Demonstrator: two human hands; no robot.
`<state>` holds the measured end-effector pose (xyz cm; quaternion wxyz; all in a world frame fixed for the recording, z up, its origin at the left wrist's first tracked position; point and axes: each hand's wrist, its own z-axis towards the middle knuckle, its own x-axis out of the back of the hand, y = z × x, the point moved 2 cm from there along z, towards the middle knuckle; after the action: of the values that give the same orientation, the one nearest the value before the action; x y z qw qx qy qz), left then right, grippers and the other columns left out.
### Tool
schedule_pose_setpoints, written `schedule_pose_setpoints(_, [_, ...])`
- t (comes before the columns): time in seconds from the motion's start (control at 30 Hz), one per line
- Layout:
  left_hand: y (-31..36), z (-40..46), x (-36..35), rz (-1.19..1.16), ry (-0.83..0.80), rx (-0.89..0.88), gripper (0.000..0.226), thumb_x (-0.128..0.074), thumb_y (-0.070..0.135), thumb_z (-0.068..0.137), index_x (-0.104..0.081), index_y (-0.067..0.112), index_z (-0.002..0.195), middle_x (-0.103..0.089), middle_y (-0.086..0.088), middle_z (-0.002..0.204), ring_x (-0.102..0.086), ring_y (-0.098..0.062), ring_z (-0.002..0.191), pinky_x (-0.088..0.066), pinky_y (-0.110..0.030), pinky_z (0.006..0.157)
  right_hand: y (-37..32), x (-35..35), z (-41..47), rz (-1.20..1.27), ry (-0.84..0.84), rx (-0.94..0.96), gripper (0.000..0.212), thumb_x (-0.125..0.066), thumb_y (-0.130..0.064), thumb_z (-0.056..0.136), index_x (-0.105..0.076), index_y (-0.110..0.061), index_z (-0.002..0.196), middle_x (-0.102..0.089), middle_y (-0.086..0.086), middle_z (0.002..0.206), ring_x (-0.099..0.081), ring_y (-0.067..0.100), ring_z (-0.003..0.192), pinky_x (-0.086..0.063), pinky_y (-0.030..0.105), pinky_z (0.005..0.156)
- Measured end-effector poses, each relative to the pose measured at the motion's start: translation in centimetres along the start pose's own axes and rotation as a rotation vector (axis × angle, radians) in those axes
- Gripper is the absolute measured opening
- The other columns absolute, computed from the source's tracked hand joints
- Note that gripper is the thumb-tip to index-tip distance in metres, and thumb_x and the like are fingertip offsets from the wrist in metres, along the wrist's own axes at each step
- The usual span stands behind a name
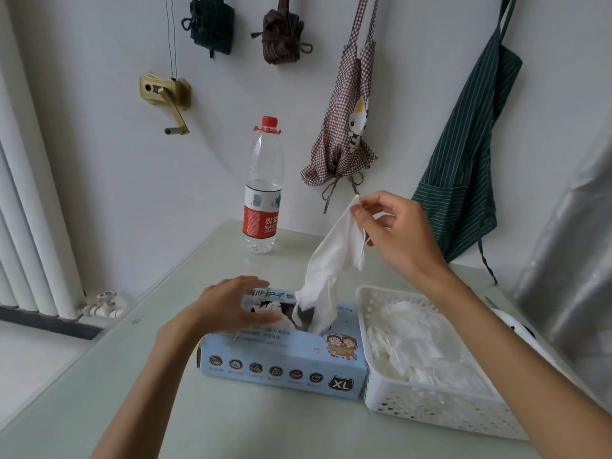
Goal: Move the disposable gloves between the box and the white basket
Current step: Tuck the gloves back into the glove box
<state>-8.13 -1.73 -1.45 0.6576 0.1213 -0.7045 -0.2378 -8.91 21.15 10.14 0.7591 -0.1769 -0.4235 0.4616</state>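
A thin white glove (334, 260) is pinched at its top end between the thumb and fingertips of the right hand (395, 233), which is raised above the table (165, 376). The remaining fingers of that hand are loosely curled. The glove hangs down and to the left from the pinch, and its lower end is still tucked inside the opening in the top of the box (284, 359), so the glove is stretched between hand and box.

The left hand (231, 303) is laid on the top of the box at its left end, fingers nearly straight and spread only a little, pressing the box down. More white gloves are seen bunched in the opening just beside its fingertips.

The box, pale blue with an "XL" mark on its front, is set near the middle of the table, its long side facing the near edge. The white basket (430, 405) is placed touching or just beside the box's right end, toward the table's right edge. A loose heap of gloves (417, 346) is held inside it, below and to the right of the raised hand.

A water bottle (263, 190) with a red cap is stood upright near the table's far edge. Aprons (351, 111) are hung on the wall behind.
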Motion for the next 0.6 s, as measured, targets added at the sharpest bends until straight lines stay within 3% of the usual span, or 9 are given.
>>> schedule_pose_setpoints(0.13, [3.2,-0.3,1.6,-0.411,0.195,-0.234,0.079,-0.051,0.074,0.07,-0.043,0.031,0.135,-0.044,0.008,0.142,-0.042,-0.01,0.13,-0.037,-0.031,0.105,-1.3,1.7,0.4,-0.085,0.015,0.071,0.003,-0.062,-0.026,0.091,-0.065,-0.024,0.092,-0.064,-0.009,0.078,-0.061,0.009,0.064,-0.056,0.033,0.065])
schedule_pose_setpoints(0.23, [7.5,-0.3,3.0,-0.563,0.174,-0.391,0.081,-0.057,0.075,0.064,-0.046,0.032,0.132,-0.052,0.014,0.132,-0.054,-0.001,0.115,-0.046,-0.024,0.095,-1.9,2.7,0.5,-0.145,-0.023,0.058,0.004,-0.061,-0.024,0.092,-0.065,-0.023,0.094,-0.062,-0.009,0.075,-0.056,0.004,0.059,-0.049,0.025,0.062])
schedule_pose_setpoints(0.3, [9.9,0.1,3.4,-0.563,0.162,-0.436,0.065,-0.063,0.067,0.068,-0.057,0.028,0.12,-0.063,0.012,0.118,-0.064,-0.005,0.1,-0.054,-0.026,0.084,-2.1,3.5,0.5,-0.193,-0.059,0.027,0.011,-0.06,-0.026,0.092,-0.067,-0.02,0.1,-0.063,-0.006,0.078,-0.056,0.006,0.061,-0.047,0.024,0.063])
schedule_pose_setpoints(0.4, [12.3,1.0,3.7,-0.433,0.273,-0.465,0.022,-0.068,0.036,0.083,-0.07,0.018,0.096,-0.072,0.006,0.094,-0.069,-0.01,0.081,-0.058,-0.032,0.075,-2.4,5.8,0.2,-0.25,-0.068,-0.016,0.021,-0.062,-0.028,0.091,-0.069,-0.016,0.106,-0.069,0.001,0.083,-0.064,0.012,0.07,-0.05,0.024,0.067])
schedule_pose_setpoints(0.5, [14.0,1.3,4.2,-0.355,0.285,-0.459,0.021,-0.065,0.03,0.087,-0.073,0.012,0.094,-0.072,0.002,0.089,-0.067,-0.014,0.079,-0.057,-0.032,0.074,-2.3,9.3,-0.4,-0.259,-0.11,-0.075,0.018,-0.065,-0.027,0.089,-0.072,-0.017,0.102,-0.073,0.005,0.083,-0.068,0.019,0.071,-0.053,0.028,0.077])
schedule_pose_setpoints(0.6, [14.2,1.5,4.6,-0.319,0.237,-0.449,0.024,-0.06,0.031,0.09,-0.071,0.012,0.097,-0.071,-0.001,0.092,-0.066,-0.016,0.083,-0.054,-0.029,0.074,-1.4,11.3,-0.5,-0.238,-0.218,-0.142,0.013,-0.065,-0.031,0.088,-0.074,-0.022,0.094,-0.07,-0.003,0.074,-0.06,0.004,0.063,-0.051,0.023,0.074])
